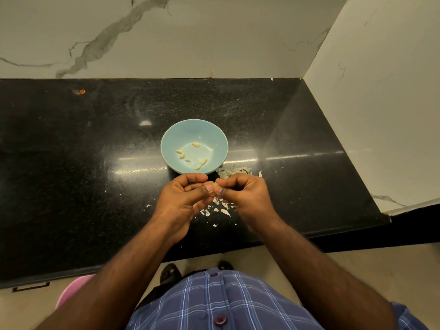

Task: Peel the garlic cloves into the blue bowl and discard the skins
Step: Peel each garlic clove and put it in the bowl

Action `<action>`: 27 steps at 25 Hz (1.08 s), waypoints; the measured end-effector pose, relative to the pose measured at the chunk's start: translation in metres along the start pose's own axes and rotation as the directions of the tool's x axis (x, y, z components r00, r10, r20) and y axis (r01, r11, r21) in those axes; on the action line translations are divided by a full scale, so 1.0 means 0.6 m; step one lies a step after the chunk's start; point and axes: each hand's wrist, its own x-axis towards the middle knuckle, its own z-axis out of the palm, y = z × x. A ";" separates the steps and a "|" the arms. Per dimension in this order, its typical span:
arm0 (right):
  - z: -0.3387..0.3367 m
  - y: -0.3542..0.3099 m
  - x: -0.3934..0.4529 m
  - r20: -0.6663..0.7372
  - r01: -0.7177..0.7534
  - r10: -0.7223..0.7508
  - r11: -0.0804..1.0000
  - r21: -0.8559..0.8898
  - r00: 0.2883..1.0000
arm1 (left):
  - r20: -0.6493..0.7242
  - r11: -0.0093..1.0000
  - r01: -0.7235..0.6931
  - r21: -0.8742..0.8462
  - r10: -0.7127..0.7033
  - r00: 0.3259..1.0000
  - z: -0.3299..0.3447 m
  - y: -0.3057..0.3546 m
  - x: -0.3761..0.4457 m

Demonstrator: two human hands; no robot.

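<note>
A light blue bowl (173,139) stands on the black counter and holds several peeled yellowish cloves (181,154). Just in front of the bowl, my left hand (183,198) and my right hand (245,196) meet fingertip to fingertip. Both pinch one small garlic clove (215,185) between thumbs and fingers; most of the clove is hidden by the fingertips. White skin flakes (221,208) lie on the counter under the hands, and a bigger heap of skins (234,171) lies to the right of the bowl.
The black granite counter (83,163) runs to a marble wall at the back and another wall on the right. Its front edge is near my body. A pink container (71,294) stands on the floor at the lower left.
</note>
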 end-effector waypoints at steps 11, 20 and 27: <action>-0.005 -0.010 0.017 0.071 -0.140 0.132 0.983 0.115 0.989 | 0.046 0.927 -0.219 0.306 0.216 0.975 -0.013 -0.013 0.012; -0.003 -0.011 0.016 0.101 -0.183 0.167 0.965 0.188 0.981 | 0.056 0.919 -0.240 0.314 0.235 0.971 -0.017 -0.014 0.012; -0.008 -0.014 0.021 0.094 -0.050 0.057 0.996 -0.077 0.994 | 0.084 0.869 -0.290 0.402 0.280 0.956 -0.017 -0.006 0.013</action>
